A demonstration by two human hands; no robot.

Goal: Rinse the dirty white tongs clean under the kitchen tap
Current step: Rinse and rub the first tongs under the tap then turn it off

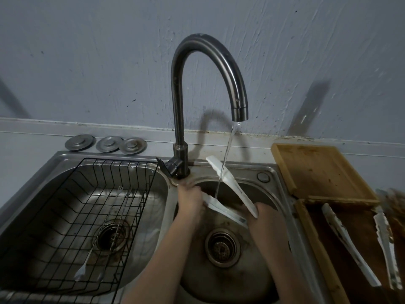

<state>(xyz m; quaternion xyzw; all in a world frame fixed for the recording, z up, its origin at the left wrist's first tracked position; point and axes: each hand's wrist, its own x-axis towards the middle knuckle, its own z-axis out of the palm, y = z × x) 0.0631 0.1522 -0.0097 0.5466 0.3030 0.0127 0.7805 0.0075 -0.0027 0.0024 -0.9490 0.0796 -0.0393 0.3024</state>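
White tongs (232, 185) are spread in a V over the right sink basin (271, 200). My right hand (266, 218) grips their hinge end. My left hand (189, 199) holds the tip of the lower arm. The upper arm points up and left, and a thin stream of water from the dark curved tap (240, 110) falls past it onto the lower arm. Water is running. Grime shows along the edges of the tongs.
A black wire rack (65, 216) with slim metal utensils sits in the left basin. Three metal plugs (105, 144) lie behind it. On the right, a wooden board (317, 170) and a wooden tray (315, 238) holding two more dirty white tongs (348, 242).
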